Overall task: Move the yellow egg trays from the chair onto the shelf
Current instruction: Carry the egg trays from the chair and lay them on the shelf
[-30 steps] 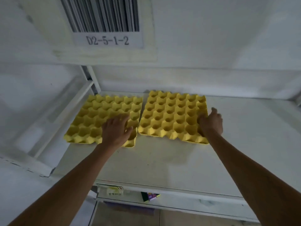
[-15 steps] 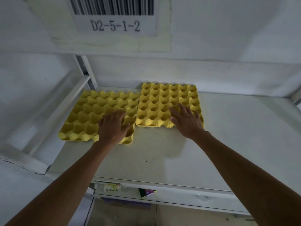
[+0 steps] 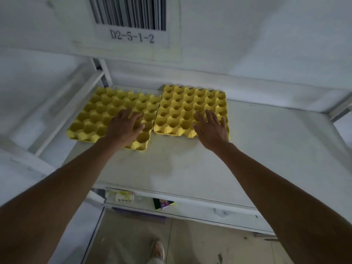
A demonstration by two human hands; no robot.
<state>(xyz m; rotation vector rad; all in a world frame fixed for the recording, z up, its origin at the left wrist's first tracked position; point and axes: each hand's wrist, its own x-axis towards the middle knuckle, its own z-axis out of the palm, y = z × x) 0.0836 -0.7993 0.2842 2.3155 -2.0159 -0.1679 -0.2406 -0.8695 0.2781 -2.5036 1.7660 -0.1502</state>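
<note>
Two yellow egg trays lie side by side on the white shelf (image 3: pixel 190 168), at its back left. The left egg tray (image 3: pixel 106 111) sits slightly nearer the front than the right egg tray (image 3: pixel 186 105), and their edges touch. My left hand (image 3: pixel 124 128) rests flat, fingers spread, on the front right part of the left tray. Over the front right corner of the right tray lies my right hand (image 3: pixel 211 128), also flat with fingers apart. Neither hand grips anything. The chair is out of view.
A barcode label reading D2-5-1-2 (image 3: pixel 131 23) hangs on the beam above. A white upright post (image 3: pixel 102 73) stands at the shelf's back left. A lower shelf holds a small box (image 3: pixel 163 203) and a packet (image 3: pixel 122 196). A foot (image 3: pixel 158 250) shows on the floor.
My right hand went from gripping the right tray's right edge to lying flat on its front corner. That tray slid back and left against the other. The view shifted closer.
</note>
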